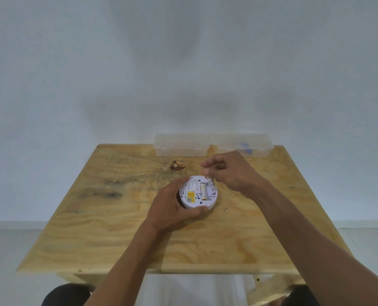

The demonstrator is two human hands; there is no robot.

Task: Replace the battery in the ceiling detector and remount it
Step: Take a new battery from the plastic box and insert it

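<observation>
A round white detector (198,193) lies back side up near the middle of the wooden table (117,228). Its battery bay shows one yellow-white battery (203,191), with an empty slot to its right. A yellow label sits on its left half. My left hand (172,208) grips the detector's rim from the left and front. My right hand (227,171) hovers just above the detector's far right edge, thumb and forefinger pinched together; whether something small is between them cannot be told.
Two clear plastic boxes stand at the table's far edge: the left box (181,144) and the right box (243,143), which holds something blue. A dark knot (177,165) marks the wood behind the detector. A grey wall rises beyond.
</observation>
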